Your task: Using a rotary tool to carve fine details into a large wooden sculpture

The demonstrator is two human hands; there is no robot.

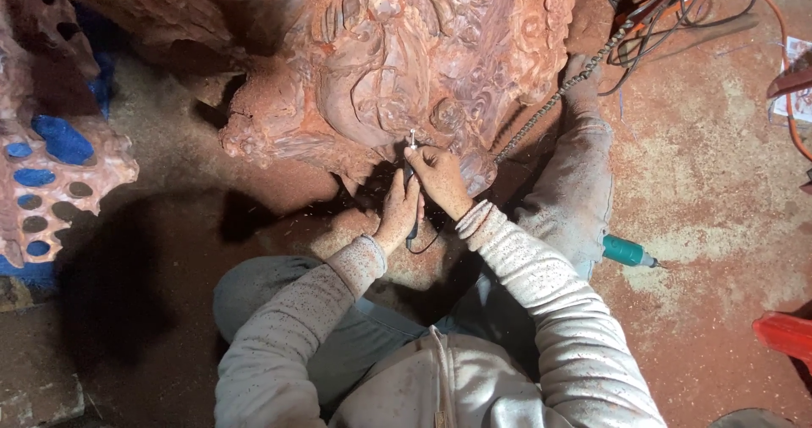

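Note:
A large reddish carved wood block [397, 64] with swirling relief lies on the dusty floor in front of me. Both hands grip a slim rotary carving tool [411, 145] whose bit touches the lower edge of the carving. My left hand [397, 212] wraps the dark handle lower down. My right hand [440, 178] pinches the tool near its tip. A flexible metal shaft [558, 94] runs up to the right behind my right hand. My sleeves are speckled with red dust.
Red sawdust covers the floor [702, 183]. A teal-handled tool [628, 251] lies by my right knee. Tangled cables [677, 13] lie at top right, a red object [787, 333] at the right edge, and a pierced wood piece over blue material [51, 166] at left.

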